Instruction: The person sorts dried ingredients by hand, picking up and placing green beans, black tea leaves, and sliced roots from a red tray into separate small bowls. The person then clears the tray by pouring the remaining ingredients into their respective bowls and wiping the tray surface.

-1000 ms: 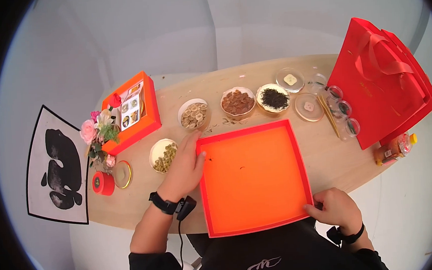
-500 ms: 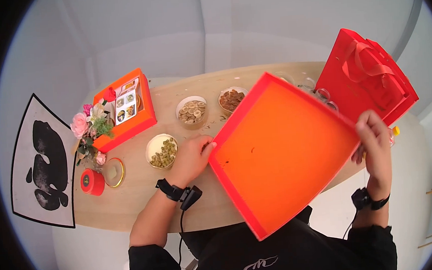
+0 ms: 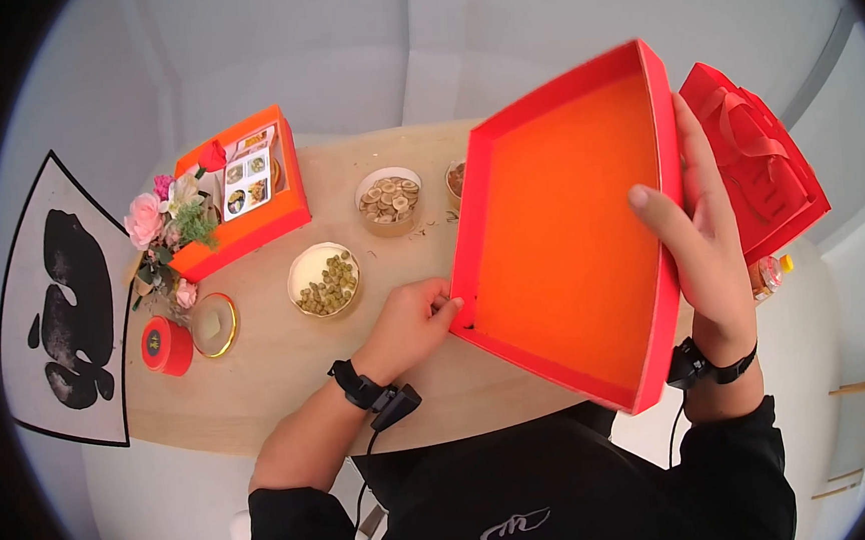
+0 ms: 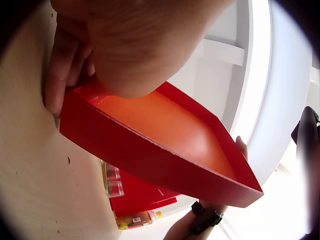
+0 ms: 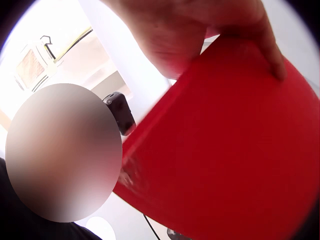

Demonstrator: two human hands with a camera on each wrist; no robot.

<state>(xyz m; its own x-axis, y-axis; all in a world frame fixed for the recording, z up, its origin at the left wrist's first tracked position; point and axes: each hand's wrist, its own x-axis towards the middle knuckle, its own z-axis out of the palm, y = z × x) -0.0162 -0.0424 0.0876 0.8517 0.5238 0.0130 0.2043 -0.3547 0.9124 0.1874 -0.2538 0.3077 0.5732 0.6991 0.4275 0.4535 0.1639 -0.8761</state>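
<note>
A shallow red tray-like box with an orange inside is held tilted, its right side raised high. My left hand pinches its lower left corner close to the tabletop. On the raised side my right hand grips the wall, thumb over the rim inside and fingers behind. In the left wrist view the left fingers hold the corner of the box near the table. The right wrist view shows the right hand against the red underside. Small dark bits lie in the box's lower corner.
On the table are a bowl of green pieces, a bowl of dried slices, a partly hidden brown-filled bowl, a red tin, a round lid, flowers and an orange box. A red bag and bottle stand right.
The box has gone from lying flat to steeply tilted, its right side lifted. My right hand has risen with it, and my left hand has moved slightly right and down at the corner.
</note>
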